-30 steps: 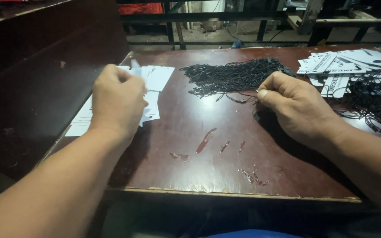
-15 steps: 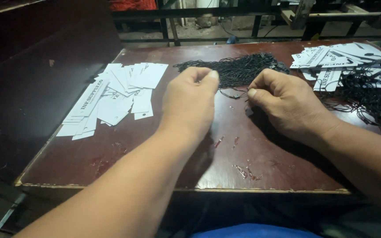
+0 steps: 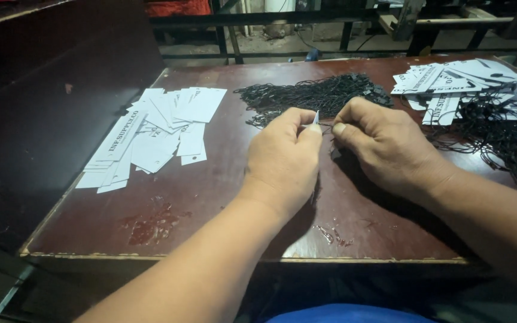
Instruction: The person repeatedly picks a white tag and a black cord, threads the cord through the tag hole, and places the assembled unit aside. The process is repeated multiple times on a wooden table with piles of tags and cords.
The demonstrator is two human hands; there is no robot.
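Left hand (image 3: pixel 285 158) pinched a small white paper tag (image 3: pixel 316 118) upright beside the right hand (image 3: pixel 381 146) — whose closed fingertips gripped a thin black string (image 3: pixel 325 127) at the tag's edge, seemingly for threading.

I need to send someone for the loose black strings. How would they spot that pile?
On the brown table, look at the far edge, just beyond both hands. The string pile is a bare black tangle; the other strings, at right, are tied to white tags.

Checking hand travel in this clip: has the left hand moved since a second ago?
Yes. The left hand has moved right, off the spread of white tags, to meet the right hand in front of the pile of black strings.
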